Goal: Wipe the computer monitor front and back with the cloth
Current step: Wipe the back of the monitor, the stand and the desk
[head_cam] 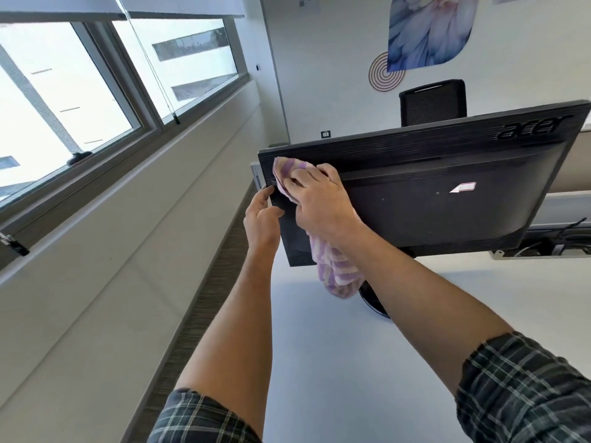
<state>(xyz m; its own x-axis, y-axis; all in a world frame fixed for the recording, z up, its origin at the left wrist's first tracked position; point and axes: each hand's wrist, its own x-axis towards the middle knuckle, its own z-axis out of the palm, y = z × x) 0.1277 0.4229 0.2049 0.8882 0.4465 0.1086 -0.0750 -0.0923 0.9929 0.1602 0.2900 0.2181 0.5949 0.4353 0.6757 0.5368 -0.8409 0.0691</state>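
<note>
The right hand (319, 199) presses a striped cloth (335, 266) to the Acer monitor (447, 212) back, grip closed; the left hand (262, 215) pinches its left edge; the stand looks mostly hidden.

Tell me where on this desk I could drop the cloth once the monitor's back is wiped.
Bare white desk lies between the two forearms, in front of the monitor stand, and to its right. The far right is crowded by a cable tray.

Likely office, desk (319, 362), monitor (447, 193), chair (431, 102)
</note>
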